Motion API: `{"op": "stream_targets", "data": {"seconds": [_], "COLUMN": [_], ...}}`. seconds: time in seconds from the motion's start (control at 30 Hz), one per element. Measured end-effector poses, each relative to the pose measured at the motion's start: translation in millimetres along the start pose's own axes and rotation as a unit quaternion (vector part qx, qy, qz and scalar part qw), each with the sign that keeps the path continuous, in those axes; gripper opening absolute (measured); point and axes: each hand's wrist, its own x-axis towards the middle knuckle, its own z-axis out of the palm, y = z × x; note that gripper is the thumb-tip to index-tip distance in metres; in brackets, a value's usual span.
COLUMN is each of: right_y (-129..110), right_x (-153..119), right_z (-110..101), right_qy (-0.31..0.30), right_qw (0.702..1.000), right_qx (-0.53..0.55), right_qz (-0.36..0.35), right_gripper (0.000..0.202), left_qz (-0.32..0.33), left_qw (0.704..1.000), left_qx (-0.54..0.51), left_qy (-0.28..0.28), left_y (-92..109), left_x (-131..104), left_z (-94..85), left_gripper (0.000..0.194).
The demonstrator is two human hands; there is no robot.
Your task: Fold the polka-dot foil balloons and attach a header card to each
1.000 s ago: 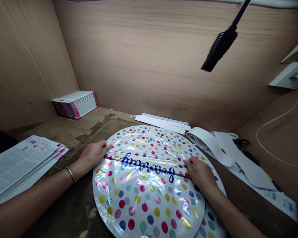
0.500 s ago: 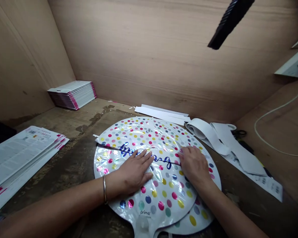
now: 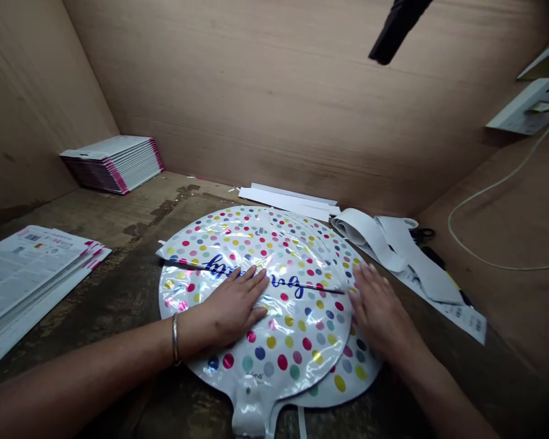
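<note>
In front of me lies a flat, uninflated foil balloon (image 3: 274,347), white with coloured dots and blue script lettering, its neck toward me. The far part is folded over along a dark edge line that crosses the lettering. Beneath it, more of the same dotted balloons (image 3: 348,383) stick out on the right. My left hand (image 3: 238,305), with a bangle at the wrist, rests flat on the balloon's middle, fingers stretched. At the right end of the fold, my right hand (image 3: 379,308) has its fingers extended at the edge of the balloons and holds nothing visible.
Printed card sleeves (image 3: 32,274) lie stacked at the left. Folded cards (image 3: 119,161) stand in the back left corner. White paper strips (image 3: 293,201) lie at the back. A curled label strip (image 3: 393,250) and scissors (image 3: 423,235) are at the right. A white cable (image 3: 498,183) hangs from a socket (image 3: 531,107).
My right hand has slid right, off the fold's end toward the balloons' outer edge, its fingers straighter. My left hand stays on the balloon. The view has shifted slightly.
</note>
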Motion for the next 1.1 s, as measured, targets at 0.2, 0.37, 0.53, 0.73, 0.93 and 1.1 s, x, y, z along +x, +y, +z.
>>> {"op": "stream_targets", "data": {"seconds": [0.2,0.37,0.53,0.73,0.93,1.1], "right_y": [-71,-65,-69,-77,-55,-68], "right_x": [21,26,22,19,36,19], "right_z": [9,23,20,1,-14,-20], "right_qy": [-0.099,-0.116,-0.118,-0.118,-0.074,-0.045], "right_qw": [0.972,0.974,0.975,0.975,0.987,0.994], "right_qx": [0.102,0.110,0.105,0.096,0.044,0.021], "right_qz": [-0.189,-0.163,-0.156,-0.163,-0.134,-0.097], "right_gripper": [0.050,0.051,0.053,0.051,0.052,0.033], "left_qz": [0.000,-0.283,-0.425,-0.021,0.038,0.026], "left_qw": [1.000,0.957,0.886,0.988,0.996,0.996], "left_qx": [-0.003,0.054,0.147,0.051,0.011,0.033], "left_qy": [0.003,0.037,0.114,0.143,0.078,0.075], "left_y": [-16,-85,-94,-31,-14,-15], "left_x": [-14,-88,-107,-11,26,26], "left_z": [-8.0,-14.6,-37.1,-37.7,-17.8,-23.3], "left_gripper": [0.061,0.062,0.067,0.036,0.028,0.034]}}
